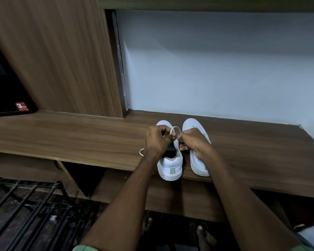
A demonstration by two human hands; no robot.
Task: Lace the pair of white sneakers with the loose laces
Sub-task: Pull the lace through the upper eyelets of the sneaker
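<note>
Two white sneakers stand side by side on a wooden shelf (pixel 80 134), heels toward me. Over the left sneaker (pixel 170 165), my left hand (pixel 157 140) grips a pale lace (pixel 171 130) that loops above its fingers. My right hand (pixel 192 142) pinches the lace near the shoe's eyelets, fingertips almost touching the left hand. The right hand covers much of the right sneaker (pixel 198 160). A loose end of lace (pixel 141 152) curls on the shelf left of my left wrist. The eyelets are hidden by my fingers.
A wooden panel (pixel 62 60) rises at the back left beside a pale wall (pixel 216 69). A dark screen (pixel 5 87) sits at far left. A black metal rack (pixel 25 205) stands on the floor at lower left. My bare feet (pixel 205 234) show below.
</note>
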